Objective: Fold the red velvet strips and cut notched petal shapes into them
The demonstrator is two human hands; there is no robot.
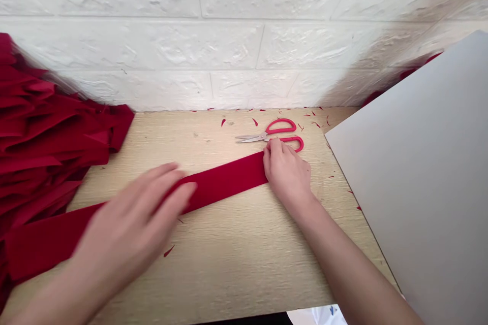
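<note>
A long red fabric strip (229, 179) lies flat across the table, slanting up from lower left to right. My right hand (285, 170) pinches its right end, fingers closed on the cloth. Over the strip's middle is my left hand (137, 213), fingers stretched out and slightly blurred; whether it touches the cloth I cannot tell. Just behind my right hand lie red-handled scissors (263, 136), blades parted a little and pointing left, the lower handle partly behind my fingers.
A big heap of folded red cloth (49, 132) fills the left side. On the right a large pale panel (423, 177) juts over the wooden table (244, 259). Small red scraps (254, 122) are scattered about. A white brick-patterned wall (236, 40) stands behind.
</note>
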